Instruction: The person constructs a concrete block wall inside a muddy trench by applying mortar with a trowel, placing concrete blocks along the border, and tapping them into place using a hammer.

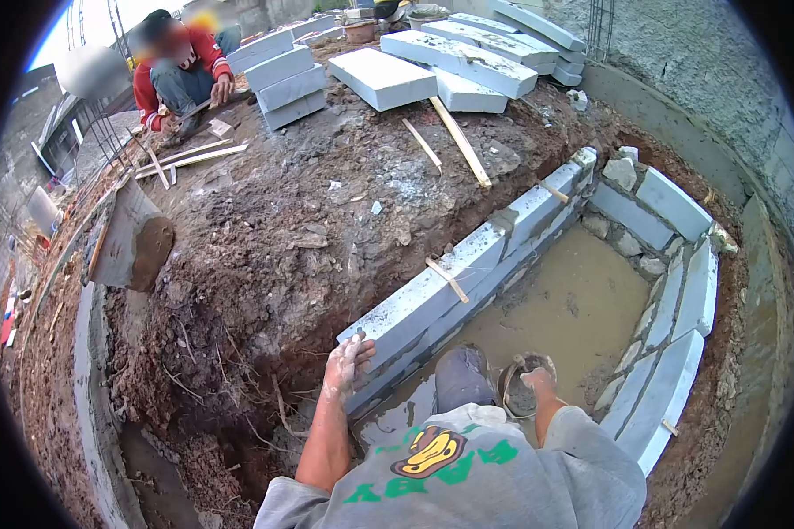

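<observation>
My left hand (349,360) rests at the near end of the left row of pale grey blocks (423,286), fingers stretched out against the end block. Wet grey smears coat those fingers. Down by my knee, my right hand (538,381) reaches to a small round bucket (516,401), over its rim. Its fingertips are hidden, so I cannot tell whether they grip the bucket or something inside. Muddy brown water (582,300) fills the pit around the bucket, between the block walls. The right-hand block wall (684,326) shows mortar joints.
Loose blocks (459,62) lie stacked at the back, with wood strips (459,141) nearby. A person in red sleeves (207,53) crouches at the upper left. Soil (265,238) rises left of the pit. A rough wall (697,70) stands behind right.
</observation>
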Motion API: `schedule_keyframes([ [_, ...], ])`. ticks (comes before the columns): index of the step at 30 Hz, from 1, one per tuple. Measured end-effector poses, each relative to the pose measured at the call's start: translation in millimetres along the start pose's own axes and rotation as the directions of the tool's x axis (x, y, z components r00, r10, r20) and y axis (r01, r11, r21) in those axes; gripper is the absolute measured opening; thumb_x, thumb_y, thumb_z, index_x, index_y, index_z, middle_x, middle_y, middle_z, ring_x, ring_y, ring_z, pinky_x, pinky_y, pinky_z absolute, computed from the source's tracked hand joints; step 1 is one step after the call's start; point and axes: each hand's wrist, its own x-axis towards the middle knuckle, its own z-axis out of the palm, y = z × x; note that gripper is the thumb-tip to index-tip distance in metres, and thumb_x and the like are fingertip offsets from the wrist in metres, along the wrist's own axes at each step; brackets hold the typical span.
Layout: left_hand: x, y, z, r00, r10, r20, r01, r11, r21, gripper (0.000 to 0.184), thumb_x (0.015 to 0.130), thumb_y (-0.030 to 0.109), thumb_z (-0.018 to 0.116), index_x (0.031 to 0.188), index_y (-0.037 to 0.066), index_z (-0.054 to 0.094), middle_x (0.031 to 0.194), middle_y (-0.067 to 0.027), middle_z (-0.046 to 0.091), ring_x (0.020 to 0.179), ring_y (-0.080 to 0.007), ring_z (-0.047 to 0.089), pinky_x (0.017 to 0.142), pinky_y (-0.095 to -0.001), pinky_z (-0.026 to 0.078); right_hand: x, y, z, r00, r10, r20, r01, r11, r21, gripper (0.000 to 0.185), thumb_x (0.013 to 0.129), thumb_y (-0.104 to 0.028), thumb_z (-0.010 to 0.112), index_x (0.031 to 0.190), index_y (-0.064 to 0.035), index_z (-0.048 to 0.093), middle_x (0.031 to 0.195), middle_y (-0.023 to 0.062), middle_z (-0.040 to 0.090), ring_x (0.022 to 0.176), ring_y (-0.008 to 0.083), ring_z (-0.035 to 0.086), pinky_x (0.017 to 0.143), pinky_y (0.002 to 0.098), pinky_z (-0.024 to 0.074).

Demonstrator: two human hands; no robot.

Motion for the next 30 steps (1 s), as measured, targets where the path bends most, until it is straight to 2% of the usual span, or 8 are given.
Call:
schedule_keyframes([
  [5,6,29,18,0.996,0.095,0.005,-0.094,0.995,-0.044,0.051,0.093,0.039,0.049,0.128,0.003,0.046,0.114,-0.0101,0.061,0.097,-0.0167,0.06,0.08,-0.0285,0.045,24,-10,-21,0.974,-0.223,-0.047,0.214,0.966,-0.142,0.032,0.067,-0.03,0.056,0.079,-0.0032,0.069,0.095,0.0183,0.066,0.097,0.0295,0.062,0.077,0.0396,0.05],
  [8,23,51,33,0.991,0.133,-0.004,-0.133,0.987,-0.086,0.049,0.093,0.037,0.05,0.128,0.003,0.047,0.113,-0.0093,0.061,0.096,-0.0158,0.06,0.081,-0.0276,0.046,26,-31,-39,0.99,-0.056,-0.132,0.054,0.998,-0.018,0.034,0.068,-0.029,0.055,0.081,-0.0016,0.068,0.099,0.0207,0.064,0.1,0.0295,0.061,0.082,0.0392,0.049],
  [11,54,72,48,0.981,0.195,-0.015,-0.196,0.974,-0.113,0.045,0.093,0.034,0.051,0.126,0.004,0.048,0.112,-0.0088,0.062,0.094,-0.0155,0.061,0.081,-0.0276,0.046,53,-45,-61,0.988,-0.056,0.145,0.062,0.997,-0.037,0.039,0.069,-0.03,0.057,0.092,-0.0001,0.066,0.105,0.0214,0.063,0.096,0.0296,0.063,0.078,0.0379,0.0515],
  [17,127,111,96,0.959,0.274,-0.079,-0.28,0.956,-0.083,0.043,0.092,0.032,0.055,0.123,0.004,0.05,0.108,-0.0085,0.063,0.093,-0.0158,0.062,0.081,-0.0287,0.046,123,-49,-98,0.992,-0.015,-0.124,0.03,0.993,0.118,0.041,0.073,-0.03,0.062,0.102,-0.0005,0.062,0.105,0.0164,0.063,0.081,0.0257,0.065,0.06,0.0365,0.0549],
  [19,151,123,115,0.947,0.309,-0.09,-0.315,0.947,-0.06,0.042,0.092,0.031,0.055,0.123,0.003,0.051,0.108,-0.0084,0.063,0.092,-0.0151,0.062,0.08,-0.0287,0.047,168,-53,-125,0.97,0.054,-0.236,0.022,0.952,0.304,0.034,0.07,-0.031,0.065,0.09,-0.003,0.067,0.086,0.0167,0.067,0.08,0.0299,0.066,0.071,0.0394,0.0517],
  [23,222,163,167,0.889,0.453,-0.065,-0.444,0.889,0.114,0.039,0.092,0.027,0.055,0.121,0.002,0.053,0.108,-0.008,0.063,0.091,-0.0141,0.061,0.081,-0.0287,0.048,215,-120,-263,0.925,0.131,-0.356,0.246,0.508,0.825,0.016,0.086,-0.015,0.057,0.09,0.0001,0.059,0.073,0.0069,0.061,0.054,0.0153,0.06,0.042,0.0279,0.0496],
  [25,265,191,201,0.817,0.575,-0.041,-0.544,0.792,0.275,0.039,0.091,0.025,0.056,0.118,-0.002,0.055,0.108,-0.0112,0.063,0.094,-0.0182,0.061,0.084,-0.0303,0.047,251,-157,-340,0.872,0.052,-0.487,0.44,0.352,0.826,0.019,0.087,-0.015,0.057,0.098,0.0003,0.06,0.078,0.0072,0.062,0.056,0.0135,0.06,0.044,0.0263,0.0504],
  [30,377,303,301,0.483,0.872,-0.078,-0.603,0.395,0.693,0.037,0.088,0.027,0.057,0.116,0.003,0.059,0.113,-0.0162,0.061,0.111,-0.0287,0.054,0.098,-0.0367,0.037,325,-302,-543,0.611,-0.192,-0.768,0.757,0.423,0.497,0.022,0.088,-0.018,0.058,0.1,-0.0006,0.062,0.079,0.0043,0.061,0.065,0.0093,0.057,0.052,0.0242,0.0476],
])
